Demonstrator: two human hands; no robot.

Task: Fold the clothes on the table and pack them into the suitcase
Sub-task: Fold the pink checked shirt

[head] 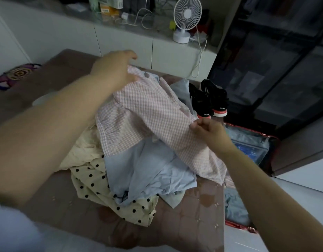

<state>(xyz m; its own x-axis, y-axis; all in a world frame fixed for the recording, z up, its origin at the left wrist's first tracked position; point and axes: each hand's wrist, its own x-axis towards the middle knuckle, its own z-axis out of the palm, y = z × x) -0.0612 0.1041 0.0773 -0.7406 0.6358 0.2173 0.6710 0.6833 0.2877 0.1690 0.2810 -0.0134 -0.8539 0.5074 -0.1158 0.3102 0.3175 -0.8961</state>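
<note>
Both our hands hold the pink checked garment (148, 115). Our left hand (113, 70) grips its far edge with the fingers curled into the cloth. Our right hand (209, 133) pinches its near right edge between thumb and fingers, and the cloth is spread between the two, lifted off the heap. Under the pink checked garment lies a light blue garment (148, 170). To its left is a plain cream garment (84, 148), and nearer us a cream dotted garment (95, 182), all heaped on the brown bench (193, 215). Right of the pink checked garment, past the bench edge, the suitcase (247, 137) lies open, red-rimmed with a grey-blue lining. Just beyond the garment's right side stand black shoes (209, 99); we cannot tell what they rest on. Well behind it stands a white fan (187, 19).
</note>
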